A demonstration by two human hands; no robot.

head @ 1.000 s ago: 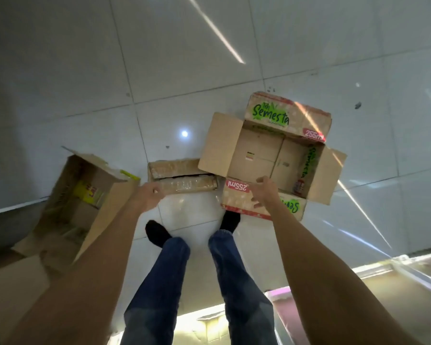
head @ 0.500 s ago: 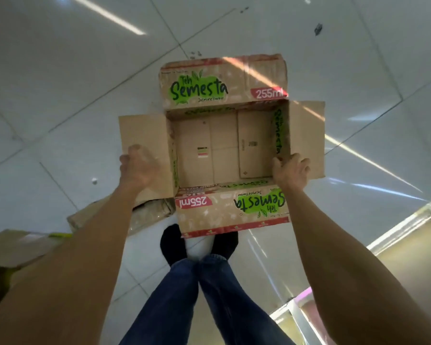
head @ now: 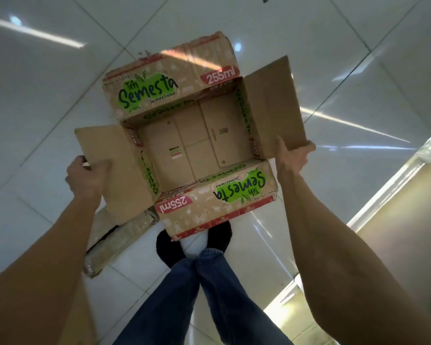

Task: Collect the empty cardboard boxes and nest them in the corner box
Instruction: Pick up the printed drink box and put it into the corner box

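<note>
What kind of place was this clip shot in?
Probably a shop or stockroom: glossy white tiled floor, a Teh Semesta drink carton held open and empty, and a lit display counter at right.

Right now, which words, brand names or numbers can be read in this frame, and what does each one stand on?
"Teh Semesta": far outer flap of the open cardboard box, on a green patch.
"Jasmine Flavour": beneath that logo, small.
"255ml": red tag on the same far flap.
"Teh Semesta", "Jasmine Flavour", "255ml": repeated upside down on the near flap.
Green lettering along the inner rims: partly hidden, not readable.
Small marks on the box bottom: too small to read.
Flattened cardboard on the floor: no readable text.
</note>
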